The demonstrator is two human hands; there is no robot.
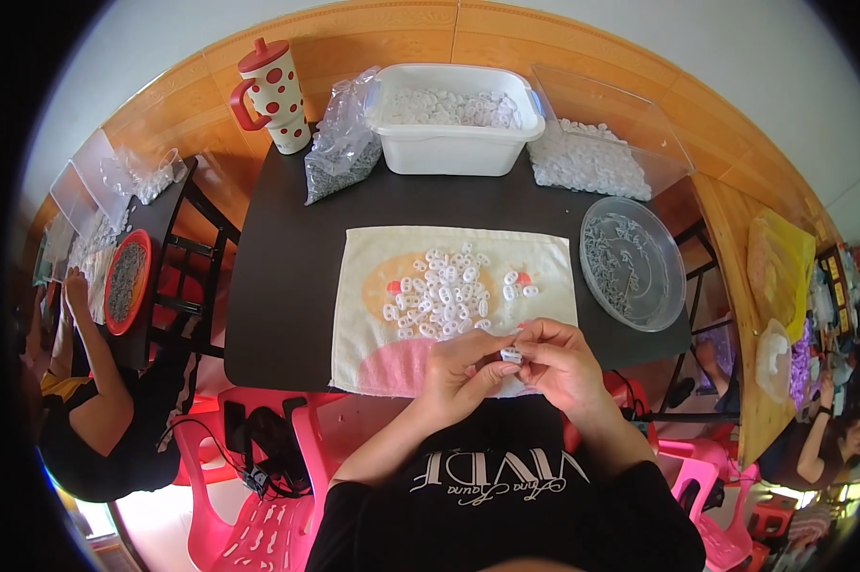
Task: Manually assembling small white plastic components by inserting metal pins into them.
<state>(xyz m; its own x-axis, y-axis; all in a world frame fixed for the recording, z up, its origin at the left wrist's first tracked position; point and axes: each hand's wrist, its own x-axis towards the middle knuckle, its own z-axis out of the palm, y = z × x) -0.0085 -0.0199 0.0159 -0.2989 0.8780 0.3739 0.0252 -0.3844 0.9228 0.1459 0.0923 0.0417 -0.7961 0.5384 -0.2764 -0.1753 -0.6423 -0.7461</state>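
Note:
Just over the near edge of the cloth, my left hand (460, 374) and my right hand (561, 360) meet, fingers pinched together. Between their fingertips is a small white plastic piece (512, 356), partly covered by the fingers. Beyond them, a loose pile of small white plastic pieces with oval holes (441, 294) lies on a cream cloth (554, 319). A few similar pieces (517, 286) lie apart at the right of the pile. Whether a second tiny part is in my right fingers is too small to tell.
Along the dark table's (287, 276) back stand a spotted tumbler (282, 100), a bag of grey parts (339, 162), a white tub (454, 151) and a clear bin of white pieces (587, 162). At right is a round clear tray (654, 267) with grey parts. Another person (106, 410) works at left.

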